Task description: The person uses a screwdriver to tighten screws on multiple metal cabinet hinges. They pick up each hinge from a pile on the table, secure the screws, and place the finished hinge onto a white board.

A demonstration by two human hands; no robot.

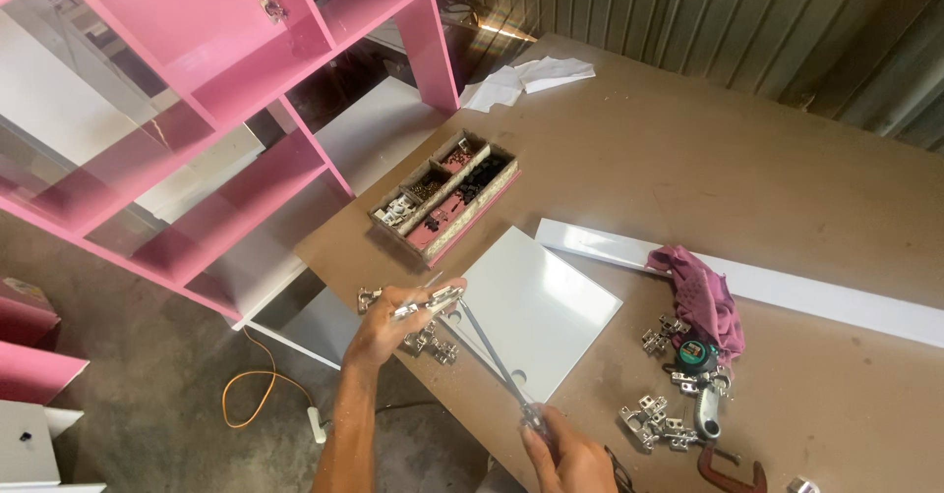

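The left hand (pixel 398 318) is closed around a metal cabinet hinge (pixel 425 304) over the near-left edge of the counter (pixel 688 149), and the right hand (pixel 565 454) grips the handle end of a long, slim screwdriver (pixel 492 355) whose shaft runs up-left to the hinge. By the look of it the step in hand is work on the hinge's screw — the tip seems to sit at the hinge body, though the contact point is too small to make out. A next move would call for holding the hinge steady and keeping the shaft in line with the screw so the tip does not slip.

The hinge is bright, silvery and small, mostly hidden by the fingers. A few loose hinges (pixel 433 344) lie just under it at the counter edge, beside a white panel (pixel 546 306) with a round notch at its near edge. Further right — another hinge cluster (pixel 657 422), a pink cloth (pixel 703 296) and a tape measure (pixel 696 353). A divided screw tray (pixel 447 196) sits towards the far-left edge.
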